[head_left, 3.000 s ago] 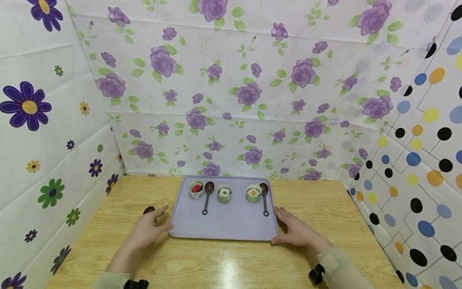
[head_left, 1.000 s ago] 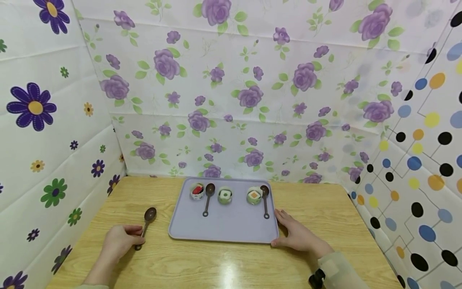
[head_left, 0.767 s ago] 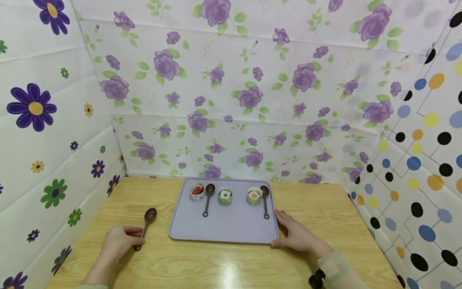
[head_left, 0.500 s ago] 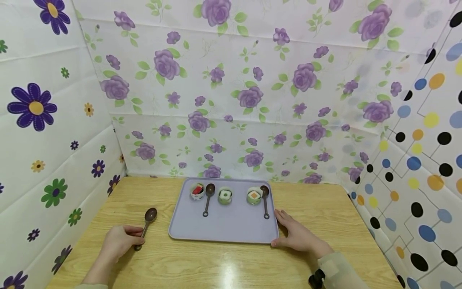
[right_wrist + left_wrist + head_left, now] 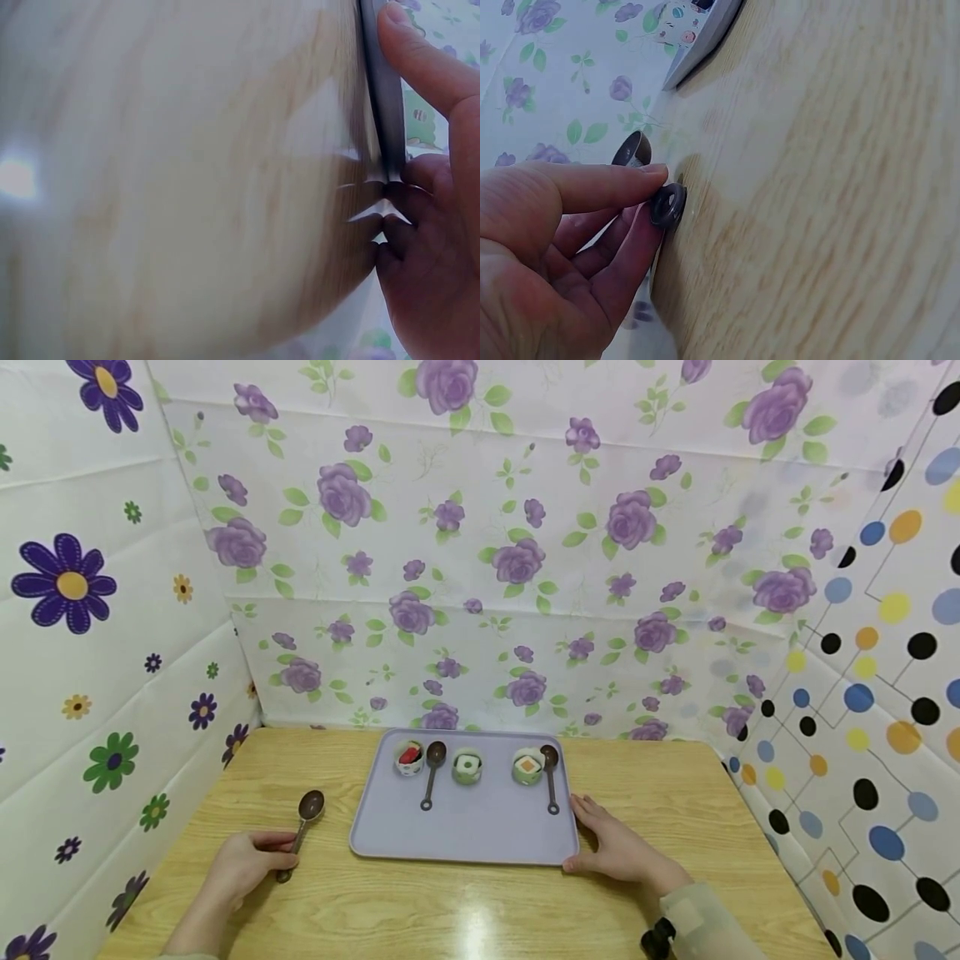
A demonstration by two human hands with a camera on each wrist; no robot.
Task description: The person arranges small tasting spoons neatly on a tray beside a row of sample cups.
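My left hand (image 5: pixel 243 864) pinches the handle of a dark brown spoon (image 5: pixel 311 806), left of the tray. In the left wrist view the ring at the spoon's handle end (image 5: pixel 669 204) pokes out past my thumb and fingertip. My right hand (image 5: pixel 618 846) lies against the right side of a pale lilac tray (image 5: pixel 480 835), thumb at its front corner and fingers along its edge. In the right wrist view, my right thumb (image 5: pixel 420 56) touches the tray's dark-looking rim (image 5: pixel 384 112).
On the tray stand a cup with a red piece (image 5: pixel 409 758), a cup with a white-and-green piece (image 5: pixel 467 766) and one with a white-and-orange piece (image 5: pixel 528 766). Two brown spoons, one left (image 5: pixel 431 777) and one right (image 5: pixel 551 777), lie among them. Patterned cloth walls surround the wooden table (image 5: pixel 420 910).
Since the earliest frame my left hand has left the tray's left edge, moved left and nearer me, and taken hold of the spoon's handle. My right hand has stayed at the tray.
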